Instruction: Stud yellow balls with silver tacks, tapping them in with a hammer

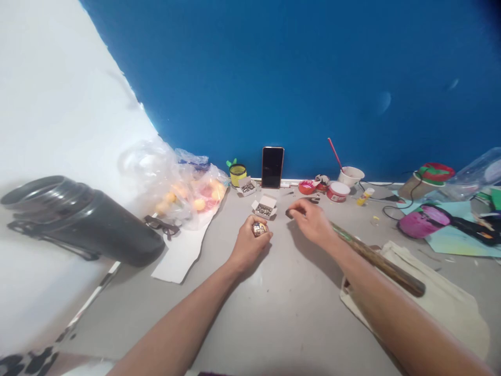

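Observation:
My left hand (250,243) is wrapped round a small ball (259,228) whose shiny silver and gold surface looks covered with thumbtack heads. Just beyond it stands an open white box of thumbtacks (265,210). To the right, my right hand (311,220) is closed over the head of a hammer, its fingers covering most of the metal; dark ends stick out on both sides. The hammer's wooden handle (385,261) slants towards me under my forearm and rests partly on a cream cloth (438,303).
A second tack box (247,187) and an upright phone (272,167) stand by the blue wall. At left are a large dark bottle (97,219), glasses (162,225) and plastic bags with orange fruit (199,203). Jars, a paper cup (351,176) and a pink pouch (422,222) lie right.

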Demonstrator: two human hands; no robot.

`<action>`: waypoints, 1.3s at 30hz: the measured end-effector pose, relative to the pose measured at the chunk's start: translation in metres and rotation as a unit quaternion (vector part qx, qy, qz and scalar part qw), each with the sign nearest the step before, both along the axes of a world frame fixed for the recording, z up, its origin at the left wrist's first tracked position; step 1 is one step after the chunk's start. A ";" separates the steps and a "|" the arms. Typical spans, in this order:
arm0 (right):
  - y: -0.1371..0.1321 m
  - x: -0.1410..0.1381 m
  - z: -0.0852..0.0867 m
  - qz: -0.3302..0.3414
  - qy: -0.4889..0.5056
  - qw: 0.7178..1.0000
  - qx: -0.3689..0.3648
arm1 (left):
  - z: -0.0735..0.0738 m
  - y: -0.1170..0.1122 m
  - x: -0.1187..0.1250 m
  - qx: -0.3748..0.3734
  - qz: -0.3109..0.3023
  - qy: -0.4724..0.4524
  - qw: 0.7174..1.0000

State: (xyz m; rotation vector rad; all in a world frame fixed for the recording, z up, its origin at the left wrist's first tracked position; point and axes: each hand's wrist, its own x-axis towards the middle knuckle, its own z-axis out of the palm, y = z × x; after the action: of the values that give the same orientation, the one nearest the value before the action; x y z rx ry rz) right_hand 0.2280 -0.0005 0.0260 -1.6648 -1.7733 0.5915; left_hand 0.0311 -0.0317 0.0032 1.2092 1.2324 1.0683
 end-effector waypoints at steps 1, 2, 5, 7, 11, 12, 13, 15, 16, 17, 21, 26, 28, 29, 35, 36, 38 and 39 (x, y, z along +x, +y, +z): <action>0.004 0.011 0.002 -0.036 -0.102 0.994 0.009 | 0.000 0.001 -0.002 -0.011 0.000 -0.018 1.000; 0.008 0.020 0.003 -0.055 -0.195 0.979 0.006 | 0.000 0.003 -0.003 -0.014 0.000 -0.030 0.999; 0.014 0.039 0.005 -0.054 -0.350 0.932 -0.071 | -0.002 0.005 -0.007 -0.011 -0.003 -0.042 0.999; 0.015 0.043 0.004 -0.043 -0.381 0.917 -0.115 | -0.003 0.006 -0.008 -0.013 -0.006 -0.047 0.999; 0.014 0.037 0.004 -0.046 -0.382 0.917 -0.106 | -0.004 0.008 -0.010 -0.022 -0.010 -0.062 0.998; 0.012 0.034 0.006 -0.053 -0.381 0.918 -0.094 | -0.004 0.009 -0.011 -0.020 -0.005 -0.058 0.998; 0.010 0.031 0.008 -0.062 -0.380 0.920 -0.079 | -0.003 0.009 -0.011 -0.017 0.001 -0.051 0.999; 0.003 0.024 0.013 -0.081 -0.372 0.924 -0.025 | -0.002 0.010 -0.012 -0.010 0.010 -0.037 0.999; -0.002 0.021 0.015 -0.088 -0.363 0.927 0.019 | -0.001 0.011 -0.012 -0.008 0.011 -0.034 0.999; -0.006 0.017 0.017 -0.092 -0.351 0.929 0.073 | 0.000 0.011 -0.012 -0.009 0.009 -0.035 0.999; -0.025 0.000 0.018 -0.055 -0.292 0.912 0.281 | 0.000 0.010 -0.011 -0.010 0.008 -0.047 0.999; -0.036 -0.018 0.012 0.041 -0.291 0.896 0.332 | -0.004 0.010 -0.011 0.013 -0.002 -0.031 0.999; -0.037 -0.018 0.013 0.030 -0.286 0.893 0.346 | -0.005 0.011 -0.011 0.017 -0.005 -0.032 0.999; -0.037 -0.017 0.013 0.016 -0.280 0.892 0.355 | -0.006 0.011 -0.011 0.018 -0.008 -0.035 0.999; -0.034 -0.016 0.014 0.035 -0.276 0.887 0.369 | -0.004 0.010 -0.010 0.015 -0.013 -0.051 0.999; -0.034 -0.016 0.014 0.038 -0.279 0.887 0.366 | -0.003 0.009 -0.010 0.015 -0.009 -0.050 0.999; -0.034 -0.016 0.015 0.023 -0.276 0.888 0.367 | -0.002 0.010 -0.010 0.019 -0.007 -0.047 0.999; -0.034 -0.016 0.016 0.010 -0.272 0.889 0.369 | -0.002 0.010 -0.010 0.021 -0.007 -0.045 0.999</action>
State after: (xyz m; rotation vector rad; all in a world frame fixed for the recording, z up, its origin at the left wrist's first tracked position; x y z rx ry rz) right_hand 0.2124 -0.0348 0.0420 -1.3099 -2.0229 -0.5681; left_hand 0.0209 -0.0220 0.0013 1.1876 1.1360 1.1306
